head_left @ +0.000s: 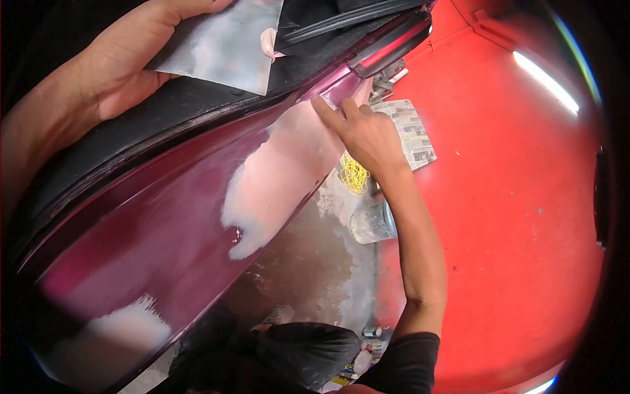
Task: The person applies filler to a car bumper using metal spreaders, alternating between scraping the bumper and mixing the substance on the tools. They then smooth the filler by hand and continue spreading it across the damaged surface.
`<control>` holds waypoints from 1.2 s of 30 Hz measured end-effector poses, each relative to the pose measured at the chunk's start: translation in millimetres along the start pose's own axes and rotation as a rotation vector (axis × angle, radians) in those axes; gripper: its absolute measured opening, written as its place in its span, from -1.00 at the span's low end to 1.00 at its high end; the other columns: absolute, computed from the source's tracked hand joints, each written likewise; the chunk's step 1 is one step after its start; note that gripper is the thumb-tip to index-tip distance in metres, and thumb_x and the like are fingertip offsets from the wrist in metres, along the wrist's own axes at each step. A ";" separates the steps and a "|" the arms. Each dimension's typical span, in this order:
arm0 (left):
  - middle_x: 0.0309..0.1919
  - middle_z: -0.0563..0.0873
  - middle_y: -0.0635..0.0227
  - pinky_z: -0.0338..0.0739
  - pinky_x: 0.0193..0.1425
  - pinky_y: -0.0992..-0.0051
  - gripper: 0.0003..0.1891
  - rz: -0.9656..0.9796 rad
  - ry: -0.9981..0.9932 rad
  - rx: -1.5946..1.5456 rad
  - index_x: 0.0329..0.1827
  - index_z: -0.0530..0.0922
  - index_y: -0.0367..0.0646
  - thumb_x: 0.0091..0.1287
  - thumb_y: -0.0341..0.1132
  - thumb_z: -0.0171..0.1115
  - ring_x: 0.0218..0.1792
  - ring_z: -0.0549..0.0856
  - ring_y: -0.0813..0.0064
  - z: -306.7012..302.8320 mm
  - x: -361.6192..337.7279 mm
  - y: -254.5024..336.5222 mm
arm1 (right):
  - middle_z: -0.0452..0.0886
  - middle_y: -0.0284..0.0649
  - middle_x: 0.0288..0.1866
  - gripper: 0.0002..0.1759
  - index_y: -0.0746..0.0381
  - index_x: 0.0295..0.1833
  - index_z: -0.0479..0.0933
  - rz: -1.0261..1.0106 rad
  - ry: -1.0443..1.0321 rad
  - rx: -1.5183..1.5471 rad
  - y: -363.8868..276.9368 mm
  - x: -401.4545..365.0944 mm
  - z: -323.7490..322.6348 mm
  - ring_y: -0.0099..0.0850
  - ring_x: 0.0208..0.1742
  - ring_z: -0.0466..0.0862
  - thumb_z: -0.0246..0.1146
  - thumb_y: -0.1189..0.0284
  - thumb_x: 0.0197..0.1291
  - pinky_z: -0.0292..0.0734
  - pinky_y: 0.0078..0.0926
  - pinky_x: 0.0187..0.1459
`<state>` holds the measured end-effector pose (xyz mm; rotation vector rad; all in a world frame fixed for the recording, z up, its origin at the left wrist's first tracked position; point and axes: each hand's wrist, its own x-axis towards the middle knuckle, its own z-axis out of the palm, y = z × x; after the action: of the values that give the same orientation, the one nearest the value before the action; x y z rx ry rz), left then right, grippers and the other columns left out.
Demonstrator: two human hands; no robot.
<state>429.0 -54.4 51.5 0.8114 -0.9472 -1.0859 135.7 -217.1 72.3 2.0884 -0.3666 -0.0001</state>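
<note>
In my left hand [121,62], at the upper left, I grip the edge of a thin, grey, shiny sheet [223,56]. A small dab of pink body filler [268,44] sits near its right edge. My right hand [367,131] is against the maroon car body panel [177,210], at the upper end of a broad pink filler patch [282,164]. Its index finger reaches along the surface and the other fingers are curled. Whatever may be between those fingers is hidden. Another pale patch [118,335] lies lower on the panel.
A red wall [512,197] stands to the right. Beneath my right arm are a clear bucket [369,223], a yellow cord [354,175] and a newspaper sheet [413,134]. A small can [372,332] is on the floor near my leg [308,351].
</note>
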 end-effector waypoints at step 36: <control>0.04 0.74 0.19 0.71 0.05 0.50 -0.44 0.028 0.004 0.017 0.30 0.50 -0.24 0.39 -0.01 0.27 -0.08 0.79 0.51 2.9 -1.0 -6.4 | 0.60 0.07 -0.46 -0.39 -0.07 0.45 0.41 0.333 -0.221 0.529 -3.3 2.3 -8.9 0.02 -0.40 0.64 0.11 0.50 0.26 0.51 0.00 -0.31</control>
<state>423.8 -55.4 46.7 0.8115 -0.9628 -1.0532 140.1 -208.7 74.6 2.5263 -0.9280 0.0707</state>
